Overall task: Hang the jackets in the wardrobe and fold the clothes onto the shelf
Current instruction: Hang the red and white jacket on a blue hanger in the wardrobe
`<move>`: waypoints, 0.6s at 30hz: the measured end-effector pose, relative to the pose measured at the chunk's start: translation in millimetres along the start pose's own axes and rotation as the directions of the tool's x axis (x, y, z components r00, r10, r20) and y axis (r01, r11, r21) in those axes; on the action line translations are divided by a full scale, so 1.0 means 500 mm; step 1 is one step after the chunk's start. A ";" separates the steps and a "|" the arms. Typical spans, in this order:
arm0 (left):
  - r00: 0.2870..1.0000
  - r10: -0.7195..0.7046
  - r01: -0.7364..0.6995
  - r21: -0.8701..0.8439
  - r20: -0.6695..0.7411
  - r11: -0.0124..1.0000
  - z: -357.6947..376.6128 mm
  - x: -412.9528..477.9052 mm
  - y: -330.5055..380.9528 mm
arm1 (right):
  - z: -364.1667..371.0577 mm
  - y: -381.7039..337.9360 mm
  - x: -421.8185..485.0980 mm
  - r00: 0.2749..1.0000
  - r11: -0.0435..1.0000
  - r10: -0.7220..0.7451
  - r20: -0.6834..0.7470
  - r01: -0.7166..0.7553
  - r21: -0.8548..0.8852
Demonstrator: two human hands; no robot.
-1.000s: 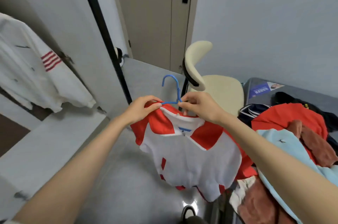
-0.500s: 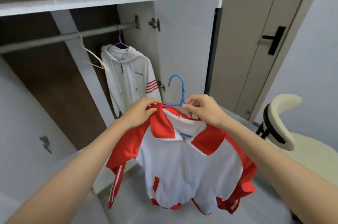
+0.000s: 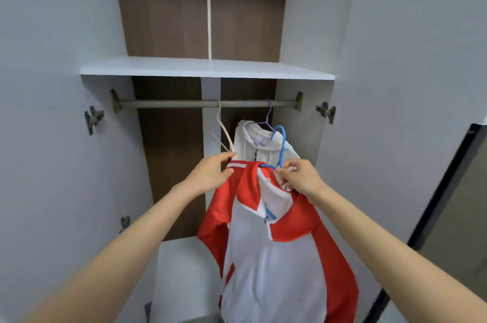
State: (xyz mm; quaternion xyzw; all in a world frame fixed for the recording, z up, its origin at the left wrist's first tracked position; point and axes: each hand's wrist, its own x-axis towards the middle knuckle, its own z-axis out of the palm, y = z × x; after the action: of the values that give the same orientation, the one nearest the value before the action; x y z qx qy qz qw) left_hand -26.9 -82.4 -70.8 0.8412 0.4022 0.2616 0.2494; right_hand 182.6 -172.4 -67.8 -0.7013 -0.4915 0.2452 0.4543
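1. Your left hand (image 3: 208,177): fingers curled, pinching the red collar edge of the red-and-white jacket (image 3: 274,256) at its left shoulder.
2. Your right hand (image 3: 300,177): fingers curled round the blue hanger (image 3: 282,148) at its neck, just under the hook. Collar fabric is bunched in the same grip.
3. Jacket position: on the blue hanger, held in the air in front of the open wardrobe (image 3: 171,164). Its body hangs below both hands and the zip is open a little at the collar.
4. Hanger hook: points up, sits below the rail (image 3: 184,104) and is not touching it. In this view it overlaps the white hoodie (image 3: 263,146).
5. Rail: runs across the wardrobe just under the shelf (image 3: 205,68).
6. The white hoodie hangs near the rail's right end on a purple hanger (image 3: 268,117).
7. A pale bare hanger (image 3: 224,133) hangs near the rail's middle. Its lower end is just beside your left fingertips; cannot tell if they touch.
8. Both wardrobe doors are swung open: left door (image 3: 52,138), right door (image 3: 395,111), hinges showing on each side.
9. A dark-framed room door (image 3: 448,191) is at the right edge.
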 end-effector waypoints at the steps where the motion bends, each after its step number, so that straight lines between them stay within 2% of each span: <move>1: 0.999 -0.027 0.027 -0.009 -0.024 1.000 -0.003 0.014 -0.006 | 0.000 0.000 0.033 1.000 1.000 0.019 0.004 -0.019 -0.006; 7: 0.978 -0.150 0.146 -0.036 -0.145 0.989 0.001 0.116 -0.049 | 0.019 0.031 0.213 0.991 0.994 0.112 0.076 -0.111 -0.026; 13: 0.955 -0.228 0.212 -0.104 -0.191 0.972 0.024 0.254 -0.129 | 0.068 0.056 0.363 0.995 0.996 0.050 0.085 -0.056 0.063; 18: 0.963 -0.136 0.146 0.027 -0.232 0.989 0.032 0.405 -0.213 | 0.102 0.049 0.510 0.999 1.000 -0.010 0.038 0.010 -0.002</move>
State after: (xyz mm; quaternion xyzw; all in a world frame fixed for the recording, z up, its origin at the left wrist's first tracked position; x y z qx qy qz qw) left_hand 34.4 136.5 -101.1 0.7799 0.4929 0.3296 0.2007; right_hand 254.9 77.9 -87.2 -0.6947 -0.5037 0.2556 0.4455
